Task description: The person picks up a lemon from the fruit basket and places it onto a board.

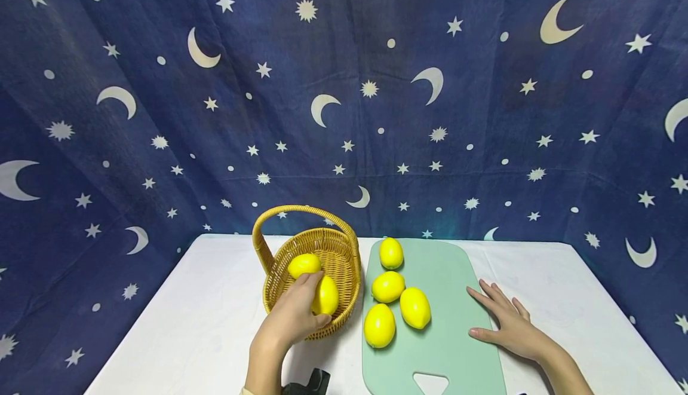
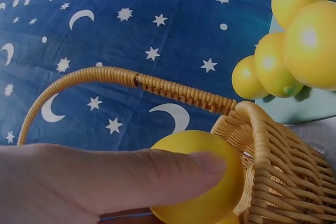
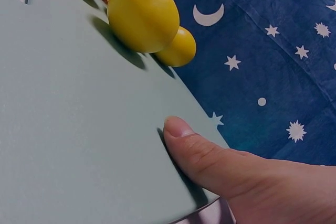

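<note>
The left hand [image 1: 290, 314] had its fingers and thumb wrapped round a smooth yellow lemon [image 1: 326, 296] at the open top of the bumpy, woven brown basket [image 1: 323, 238], with another lemon [image 1: 304, 264] just beside it on the far left. The right hand [image 1: 510, 326] held nothing, its fingers spread loose by the right edge of the flat, pale green board [image 1: 443, 275]. Four shiny, egg-shaped lemons [image 1: 415, 308] sat on the board's left side, on the white bench [image 1: 209, 305].
</note>
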`<move>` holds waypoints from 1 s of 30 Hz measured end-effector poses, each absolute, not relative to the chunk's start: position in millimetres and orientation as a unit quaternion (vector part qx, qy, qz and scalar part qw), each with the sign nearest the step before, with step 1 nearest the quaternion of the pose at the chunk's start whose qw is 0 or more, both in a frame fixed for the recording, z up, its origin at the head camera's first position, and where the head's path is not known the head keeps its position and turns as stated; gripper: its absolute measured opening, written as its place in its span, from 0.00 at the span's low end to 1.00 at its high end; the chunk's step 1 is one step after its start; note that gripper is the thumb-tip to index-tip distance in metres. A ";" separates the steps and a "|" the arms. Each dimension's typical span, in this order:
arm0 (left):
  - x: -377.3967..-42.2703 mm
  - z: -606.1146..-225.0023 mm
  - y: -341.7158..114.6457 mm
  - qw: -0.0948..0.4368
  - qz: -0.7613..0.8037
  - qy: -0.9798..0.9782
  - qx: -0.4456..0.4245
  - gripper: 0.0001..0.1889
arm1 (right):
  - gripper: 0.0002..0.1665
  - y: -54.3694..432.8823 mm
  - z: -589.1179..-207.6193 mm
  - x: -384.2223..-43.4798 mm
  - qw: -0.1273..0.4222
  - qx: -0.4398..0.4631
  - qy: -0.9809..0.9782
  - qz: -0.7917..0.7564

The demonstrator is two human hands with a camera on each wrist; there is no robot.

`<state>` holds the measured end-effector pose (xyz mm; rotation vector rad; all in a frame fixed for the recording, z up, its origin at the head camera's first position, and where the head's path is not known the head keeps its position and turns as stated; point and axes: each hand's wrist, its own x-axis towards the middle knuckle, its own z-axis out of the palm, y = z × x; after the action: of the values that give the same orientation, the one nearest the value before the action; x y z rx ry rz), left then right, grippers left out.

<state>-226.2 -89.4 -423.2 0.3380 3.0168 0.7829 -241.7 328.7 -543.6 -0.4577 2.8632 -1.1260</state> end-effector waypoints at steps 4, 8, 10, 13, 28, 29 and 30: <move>-224.4 -419.0 -88.4 0.002 0.252 0.961 0.113 0.40 | 0.48 328.9 -543.9 -243.0 0.015 -0.148 0.920 -0.364; -222.2 -414.3 -86.8 -0.001 0.249 0.961 0.119 0.39 | 0.48 328.3 -543.7 -243.2 0.013 -0.147 0.921 -0.360; -221.6 -412.1 -85.7 -0.003 0.246 0.961 0.124 0.39 | 0.48 327.9 -543.6 -243.5 0.012 -0.147 0.922 -0.358; -220.9 -409.4 -82.9 -0.005 0.244 0.960 0.134 0.38 | 0.48 326.7 -542.3 -243.6 0.012 -0.144 0.923 -0.356; -213.1 -407.5 -46.7 0.012 0.243 0.948 0.205 0.39 | 0.47 327.5 -542.5 -241.9 0.003 -0.150 0.924 -0.351; -213.2 -408.1 -42.5 0.015 0.241 0.947 0.211 0.39 | 0.47 327.5 -543.3 -241.5 0.001 -0.150 0.924 -0.352; -213.6 -409.3 -38.0 0.016 0.238 0.947 0.218 0.39 | 0.47 327.6 -544.4 -241.1 0.001 -0.149 0.924 -0.353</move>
<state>-213.6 -38.0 -409.3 0.6771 2.9440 0.7391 -241.1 327.6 -544.4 -0.4682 2.8996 -1.1071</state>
